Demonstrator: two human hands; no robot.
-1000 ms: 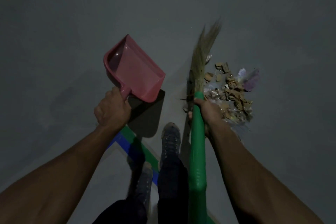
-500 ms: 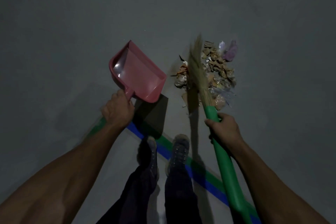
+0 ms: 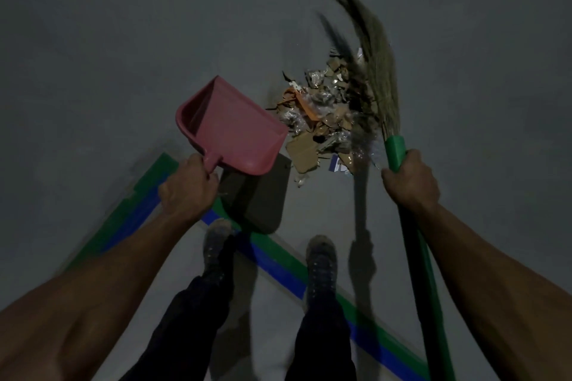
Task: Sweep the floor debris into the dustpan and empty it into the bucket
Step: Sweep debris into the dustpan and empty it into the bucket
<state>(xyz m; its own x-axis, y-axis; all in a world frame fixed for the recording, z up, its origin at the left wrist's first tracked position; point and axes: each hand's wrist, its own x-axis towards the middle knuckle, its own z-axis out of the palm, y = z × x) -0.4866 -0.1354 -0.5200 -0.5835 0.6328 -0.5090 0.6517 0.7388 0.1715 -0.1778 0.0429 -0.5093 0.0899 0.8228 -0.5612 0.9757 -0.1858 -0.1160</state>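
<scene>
Both hands clamped: left grip [image 3: 185, 189] dustpan [image 3: 230, 128], right grip [image 3: 410, 182] broom [image 3: 394, 148]; debris [image 3: 322, 120] between.

Pink dustpan [image 3: 235, 130]: smooth moulded plastic with a faint sheen. Broom handle [image 3: 416, 244]: smooth green plastic; bristles [image 3: 379, 71] beyond the fingers: dry, fibrous grass. Debris pile [image 3: 322, 120]: matt torn cardboard and crinkled, glossy clear film. Floor [image 3: 123, 40]: matt grey, with smooth green and blue tape [image 3: 278, 260].

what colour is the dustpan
Pink, seen in the head view: the dustpan held by the left hand.
</scene>
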